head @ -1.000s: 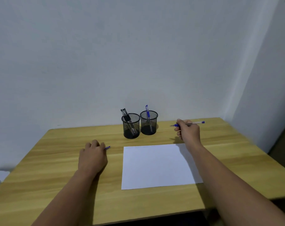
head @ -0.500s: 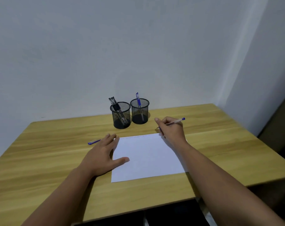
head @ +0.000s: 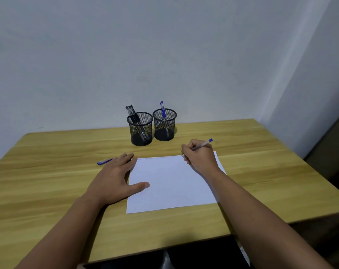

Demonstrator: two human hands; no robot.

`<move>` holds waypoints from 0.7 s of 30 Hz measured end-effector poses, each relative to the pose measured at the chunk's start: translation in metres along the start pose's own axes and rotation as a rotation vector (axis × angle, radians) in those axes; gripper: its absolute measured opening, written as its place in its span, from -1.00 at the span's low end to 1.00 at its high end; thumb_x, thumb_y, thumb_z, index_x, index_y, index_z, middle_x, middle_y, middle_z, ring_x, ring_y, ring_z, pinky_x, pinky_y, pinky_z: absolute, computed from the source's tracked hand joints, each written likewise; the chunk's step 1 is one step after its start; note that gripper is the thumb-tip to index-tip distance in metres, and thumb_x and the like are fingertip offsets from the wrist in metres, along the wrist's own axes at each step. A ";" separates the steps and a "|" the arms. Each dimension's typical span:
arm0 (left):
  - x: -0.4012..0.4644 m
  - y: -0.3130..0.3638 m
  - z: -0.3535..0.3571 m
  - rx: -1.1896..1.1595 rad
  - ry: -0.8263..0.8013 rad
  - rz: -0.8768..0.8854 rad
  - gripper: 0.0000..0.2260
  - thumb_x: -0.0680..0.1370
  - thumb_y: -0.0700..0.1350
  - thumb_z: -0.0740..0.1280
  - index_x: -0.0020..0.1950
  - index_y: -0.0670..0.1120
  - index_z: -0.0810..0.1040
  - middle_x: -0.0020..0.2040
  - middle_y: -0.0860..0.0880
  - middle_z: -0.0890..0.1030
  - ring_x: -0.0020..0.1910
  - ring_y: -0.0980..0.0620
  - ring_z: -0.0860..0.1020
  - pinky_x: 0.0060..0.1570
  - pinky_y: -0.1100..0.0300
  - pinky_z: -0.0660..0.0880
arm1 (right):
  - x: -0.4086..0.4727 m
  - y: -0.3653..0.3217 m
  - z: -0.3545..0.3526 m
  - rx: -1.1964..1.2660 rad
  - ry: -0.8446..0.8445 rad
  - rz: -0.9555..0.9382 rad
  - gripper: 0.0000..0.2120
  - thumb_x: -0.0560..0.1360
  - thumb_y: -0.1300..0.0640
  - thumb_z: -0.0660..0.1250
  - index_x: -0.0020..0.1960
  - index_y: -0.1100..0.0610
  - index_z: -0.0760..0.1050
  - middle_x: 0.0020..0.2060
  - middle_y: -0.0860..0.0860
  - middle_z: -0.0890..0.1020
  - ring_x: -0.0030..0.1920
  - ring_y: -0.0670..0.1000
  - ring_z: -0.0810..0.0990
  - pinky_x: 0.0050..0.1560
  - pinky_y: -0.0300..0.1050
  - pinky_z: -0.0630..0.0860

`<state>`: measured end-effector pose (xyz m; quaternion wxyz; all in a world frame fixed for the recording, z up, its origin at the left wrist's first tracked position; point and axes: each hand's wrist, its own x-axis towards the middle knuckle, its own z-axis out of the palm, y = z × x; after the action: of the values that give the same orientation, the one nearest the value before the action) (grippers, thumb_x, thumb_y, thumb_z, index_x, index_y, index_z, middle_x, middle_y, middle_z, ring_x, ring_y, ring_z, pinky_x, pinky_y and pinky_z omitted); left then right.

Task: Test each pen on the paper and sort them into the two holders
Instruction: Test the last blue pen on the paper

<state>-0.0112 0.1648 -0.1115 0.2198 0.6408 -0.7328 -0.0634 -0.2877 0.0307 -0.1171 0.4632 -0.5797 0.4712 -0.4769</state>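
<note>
A white sheet of paper [head: 172, 183] lies on the wooden table [head: 48, 191]. My right hand [head: 200, 156] grips a blue pen [head: 204, 143] with its tip at the paper's far right corner. My left hand [head: 114, 177] lies flat and open on the table, thumb resting on the paper's left edge. Another blue pen [head: 104, 161] lies on the table just beyond the left fingertips. At the back stand two black mesh holders: the left holder [head: 140, 131] contains black pens, the right holder [head: 164, 126] contains one blue pen [head: 162, 111].
A pale wall rises right behind the holders and forms a corner at the right. The table's front edge runs close to my forearms, with dark floor below it.
My left hand left the loose blue pen and flattened against the paper's left edge. My right hand brought its pen down from beside the holders to the paper's far right corner.
</note>
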 end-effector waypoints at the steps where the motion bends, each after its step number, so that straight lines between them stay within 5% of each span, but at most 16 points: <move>1: 0.000 0.000 0.000 0.000 -0.004 -0.004 -0.08 0.38 0.52 0.30 0.61 0.04 0.27 0.63 0.10 0.22 0.62 0.15 0.07 0.54 0.18 0.08 | -0.001 0.000 0.000 -0.007 0.000 -0.004 -0.61 0.61 0.22 0.46 -0.24 0.42 0.40 -0.27 0.47 0.54 -0.43 0.03 0.56 -0.37 -0.10 0.46; 15: -0.002 0.005 -0.002 0.005 -0.021 -0.024 -0.08 0.39 0.51 0.31 0.61 0.02 0.28 0.63 0.08 0.21 0.63 0.11 0.08 0.57 0.09 0.13 | -0.004 -0.001 0.001 -0.054 0.003 0.004 -0.63 0.59 0.18 0.49 -0.33 0.25 0.48 -0.40 0.27 0.59 -0.38 0.09 0.57 -0.35 -0.09 0.47; 21: -0.001 0.004 -0.002 0.009 -0.027 -0.026 -0.07 0.38 0.53 0.28 0.61 0.03 0.27 0.63 0.09 0.21 0.63 0.11 0.07 0.57 0.08 0.13 | -0.005 -0.002 0.001 -0.080 0.032 -0.019 -0.63 0.60 0.22 0.44 -0.32 0.30 0.44 -0.35 0.41 0.57 -0.42 0.07 0.56 -0.38 -0.12 0.46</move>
<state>-0.0140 0.1665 -0.1088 0.2061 0.6505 -0.7274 -0.0715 -0.2871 0.0360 -0.1157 0.4276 -0.5946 0.4914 -0.4713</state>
